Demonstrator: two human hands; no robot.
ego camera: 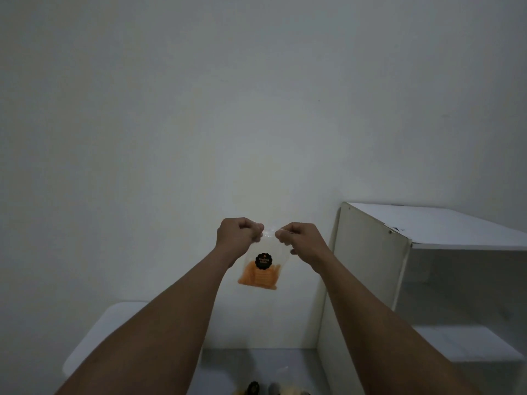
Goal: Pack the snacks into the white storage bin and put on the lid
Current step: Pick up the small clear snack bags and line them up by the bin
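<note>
A clear plastic snack bag with orange sticks inside and a round black label hangs in the air in front of the wall. My left hand pinches its top left corner and my right hand pinches its top right corner, both fists closed on the bag's upper edge. At the lower left a white rounded object, perhaps the storage bin or its lid, lies partly behind my left forearm. More snack packs peek in at the bottom edge, mostly cut off.
A white open shelf unit stands at the right against the wall, its compartments showing nothing inside. A pale bare wall fills the upper view. A grey floor strip lies between the white object and the shelf.
</note>
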